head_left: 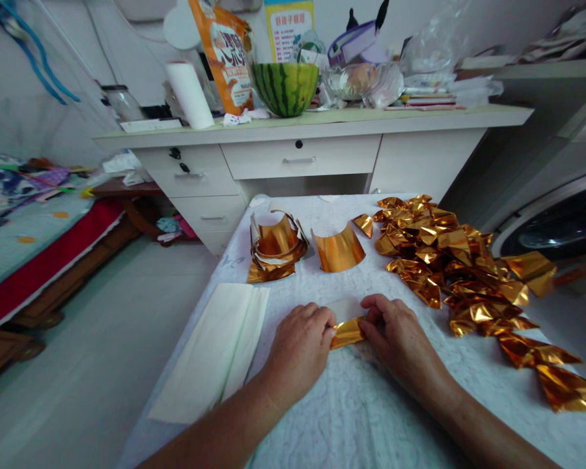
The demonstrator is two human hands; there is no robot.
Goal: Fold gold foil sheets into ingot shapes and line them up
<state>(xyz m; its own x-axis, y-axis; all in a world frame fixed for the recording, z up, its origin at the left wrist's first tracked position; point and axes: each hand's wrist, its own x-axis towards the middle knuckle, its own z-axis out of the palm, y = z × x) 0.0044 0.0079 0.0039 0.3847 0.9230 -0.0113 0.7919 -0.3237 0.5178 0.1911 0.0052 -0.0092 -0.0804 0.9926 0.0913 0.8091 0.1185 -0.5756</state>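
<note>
A strip of gold foil paper [348, 333] with a pale back stretches between my two hands above the cloth-covered table. At its left end, my left hand [303, 339] pinches it between thumb and curled fingers. My right hand [393, 329] grips the right end the same way. Beyond them lies a single curved gold sheet [340, 250]. Left of that sits a curled stack of gold sheets [277, 241]. Folded gold foil pieces [434, 241] are heaped along the table's right side.
A folded white paper sheet [209, 352] lies on the table's left. Behind stands a white desk [303, 153] carrying half a watermelon [286, 88], an orange snack bag [227, 62] and a paper roll [189, 94]. A bed [53, 257] is at left, a washing machine [561, 215] at right.
</note>
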